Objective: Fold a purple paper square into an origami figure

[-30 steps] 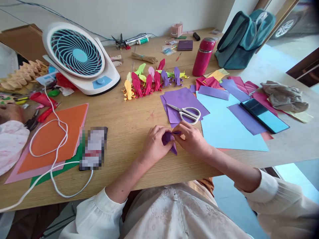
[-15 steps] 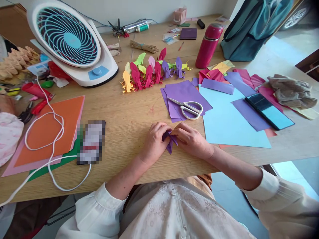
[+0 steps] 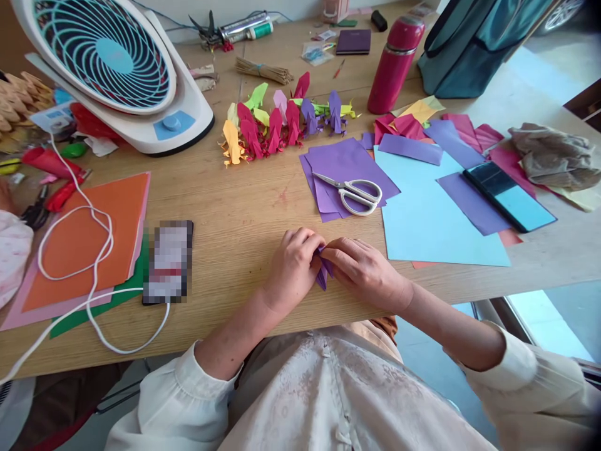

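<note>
Between my hands, near the table's front edge, is a small folded purple paper piece [image 3: 322, 277] with pointed flaps hanging down. My left hand [image 3: 295, 266] is closed on its left side. My right hand [image 3: 364, 270] pinches it from the right, fingertips meeting the left hand's at the top. Most of the folded paper is hidden by my fingers. Just beyond lie white-handled scissors [image 3: 350, 193] on purple paper sheets [image 3: 345, 160]. Farther back stands a group of folded paper figures [image 3: 275, 128] in red, purple, yellow and green.
A large light-blue sheet [image 3: 432, 219] lies to the right, with a dark phone [image 3: 509, 194] near it. A pink bottle [image 3: 395, 66] stands behind. On the left are a fan [image 3: 173, 125], orange paper [image 3: 89, 244], a cabled phone [image 3: 168, 263] and another person's sleeve [image 3: 14, 254].
The camera view has shifted slightly, so the table things sit higher and a little left. My right fingers have closed farther over the purple paper, hiding more of it.
</note>
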`<state>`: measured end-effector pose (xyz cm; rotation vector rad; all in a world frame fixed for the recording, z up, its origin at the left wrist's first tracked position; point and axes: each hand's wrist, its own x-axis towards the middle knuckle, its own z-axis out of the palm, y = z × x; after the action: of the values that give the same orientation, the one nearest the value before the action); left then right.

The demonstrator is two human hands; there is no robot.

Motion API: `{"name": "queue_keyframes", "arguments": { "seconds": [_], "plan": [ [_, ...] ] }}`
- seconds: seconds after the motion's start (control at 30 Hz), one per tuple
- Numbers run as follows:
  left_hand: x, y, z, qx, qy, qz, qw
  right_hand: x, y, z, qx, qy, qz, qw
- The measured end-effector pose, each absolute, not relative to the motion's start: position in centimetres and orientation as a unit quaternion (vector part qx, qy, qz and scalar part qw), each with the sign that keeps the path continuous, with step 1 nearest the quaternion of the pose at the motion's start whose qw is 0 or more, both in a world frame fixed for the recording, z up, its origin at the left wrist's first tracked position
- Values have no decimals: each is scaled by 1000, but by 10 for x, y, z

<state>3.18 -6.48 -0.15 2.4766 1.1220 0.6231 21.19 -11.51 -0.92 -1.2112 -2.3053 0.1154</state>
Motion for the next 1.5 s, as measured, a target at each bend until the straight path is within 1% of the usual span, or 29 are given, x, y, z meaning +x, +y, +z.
{"name": "queue_keyframes", "arguments": {
  "seconds": [0.13, 0.27, 0.43, 0.67, 0.9, 1.07, 1.3, 1.5],
  "plan": [
    [33, -65, -2, 871, 414, 204, 169, 206, -140, -10, -533, -796, 96, 270],
    [34, -64, -1, 868, 422, 204, 164, 200, -164, -13, -553, -787, 104, 251],
    [35, -65, 1, 869, 425, 200, 159, 194, -180, -20, -542, -799, 107, 239],
    [35, -66, 6, 877, 422, 173, 154, 195, -180, -24, -518, -821, 86, 222],
    [34, -68, 16, 898, 410, 124, 102, 202, -173, -20, -472, -848, 78, 227],
    [35, -69, 22, 916, 389, 79, 59, 208, -169, -15, -458, -855, 95, 221],
    [32, -65, 22, 916, 383, 72, 93, 207, -168, -16, -469, -846, 104, 232],
    [29, -63, 26, 929, 360, 34, 75, 209, -169, -17, -453, -857, 93, 225]
  ]
}}
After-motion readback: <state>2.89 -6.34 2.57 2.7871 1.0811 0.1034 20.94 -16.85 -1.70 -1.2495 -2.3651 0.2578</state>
